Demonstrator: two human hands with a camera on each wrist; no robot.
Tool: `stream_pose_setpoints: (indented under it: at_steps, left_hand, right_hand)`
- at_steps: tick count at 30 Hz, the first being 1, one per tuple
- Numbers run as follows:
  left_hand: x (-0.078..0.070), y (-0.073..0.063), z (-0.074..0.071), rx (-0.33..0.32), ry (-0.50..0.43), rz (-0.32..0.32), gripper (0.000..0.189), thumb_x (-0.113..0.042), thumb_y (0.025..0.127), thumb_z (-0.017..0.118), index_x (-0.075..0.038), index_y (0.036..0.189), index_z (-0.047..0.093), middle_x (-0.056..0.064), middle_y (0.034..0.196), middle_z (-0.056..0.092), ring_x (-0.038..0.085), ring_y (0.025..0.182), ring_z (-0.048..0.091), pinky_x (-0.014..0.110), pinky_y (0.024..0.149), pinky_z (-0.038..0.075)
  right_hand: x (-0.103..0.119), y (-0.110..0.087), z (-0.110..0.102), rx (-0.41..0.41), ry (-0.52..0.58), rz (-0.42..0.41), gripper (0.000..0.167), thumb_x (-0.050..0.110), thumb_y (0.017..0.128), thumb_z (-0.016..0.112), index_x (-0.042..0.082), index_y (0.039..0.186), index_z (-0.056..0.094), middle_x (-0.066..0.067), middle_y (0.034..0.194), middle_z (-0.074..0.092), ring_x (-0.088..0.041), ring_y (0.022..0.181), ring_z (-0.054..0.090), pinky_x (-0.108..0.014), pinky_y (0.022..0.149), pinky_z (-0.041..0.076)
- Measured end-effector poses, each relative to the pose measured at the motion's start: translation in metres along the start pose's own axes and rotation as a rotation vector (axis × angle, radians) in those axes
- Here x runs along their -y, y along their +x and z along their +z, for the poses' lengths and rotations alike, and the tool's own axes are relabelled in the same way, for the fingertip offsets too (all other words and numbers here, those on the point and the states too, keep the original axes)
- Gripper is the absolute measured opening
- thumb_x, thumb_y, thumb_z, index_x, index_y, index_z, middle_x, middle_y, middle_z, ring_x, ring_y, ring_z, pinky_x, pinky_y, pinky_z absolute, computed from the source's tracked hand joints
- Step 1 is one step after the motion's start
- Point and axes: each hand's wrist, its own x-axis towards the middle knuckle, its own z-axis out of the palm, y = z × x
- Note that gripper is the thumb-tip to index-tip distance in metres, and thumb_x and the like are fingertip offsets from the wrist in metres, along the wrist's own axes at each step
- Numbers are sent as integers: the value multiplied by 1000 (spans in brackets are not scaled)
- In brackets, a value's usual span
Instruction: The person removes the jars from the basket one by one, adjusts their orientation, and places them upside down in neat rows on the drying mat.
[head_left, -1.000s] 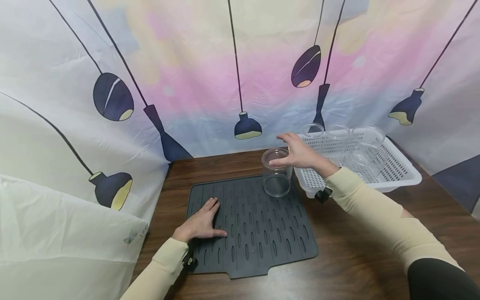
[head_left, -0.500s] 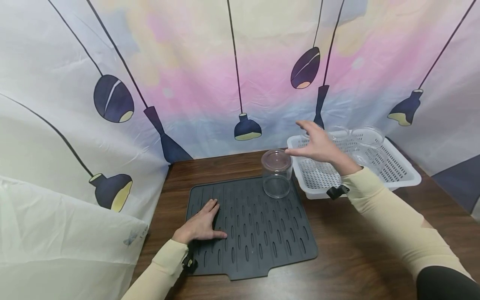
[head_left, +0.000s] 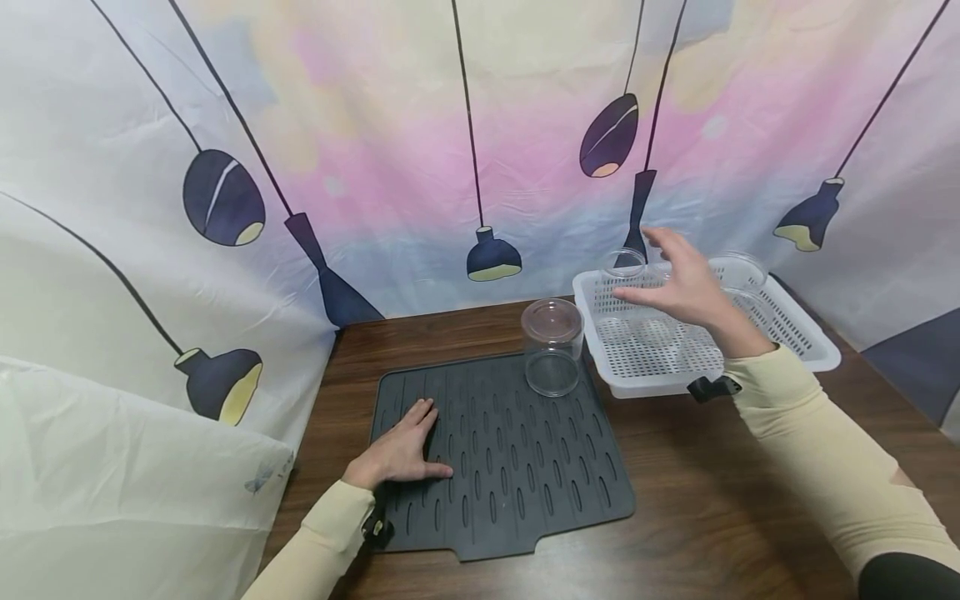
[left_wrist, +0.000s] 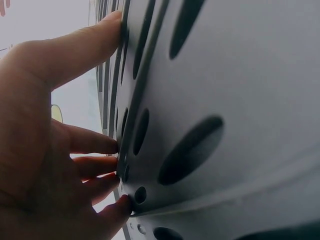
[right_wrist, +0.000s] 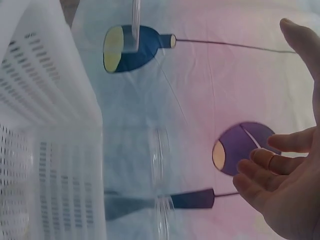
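Note:
My left hand (head_left: 401,450) rests with spread fingers on the left part of a dark grey drying mat (head_left: 517,517). In the left wrist view, its fingertips touch the slotted surface. A clear cylindrical jar (head_left: 552,346) stands on the mat's back right corner, apart from both hands. My right hand (head_left: 690,283) hovers over a white perforated basket (head_left: 637,387), thumb and fingers apart, holding nothing. Several clear jars stand inside, among them one at the back left (head_left: 624,260) and one at the right (head_left: 738,271). The hand hides part of them.
The brown wooden table (head_left: 690,517) carries the mat and, to its right, the basket. Behind them hangs a cloth backdrop (head_left: 390,125) printed with lamps. A pale cloth (head_left: 135,467) borders the table on the left.
My right hand has let go of the jar on the mat and moved right, over the basket. The jar stays in place. My left hand has kept its position.

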Motion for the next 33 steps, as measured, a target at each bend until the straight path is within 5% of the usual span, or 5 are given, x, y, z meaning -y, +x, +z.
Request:
stream_pose_setpoints:
  at_steps: [7,33]
  left_hand:
    - [1,-1,1,-2,-5,7,107,-61,74,75,2,150,33,18,161,20,35,149,15,53,113,33]
    - [0,-1,0,1,11,7,106,-61,76,74,1,151,32,18,161,19,34,150,15,52,115,31]
  right_hand:
    - [-12,-15,-15,-33,-6,24,104,40,70,87,15,154,30,-20,151,37,-45,129,39,-68,101,33]
    - [-66,-64,-43,-169,-71,231,108,41,73,84,10,156,22,-25,156,25,-51,137,29,-74,103,25]
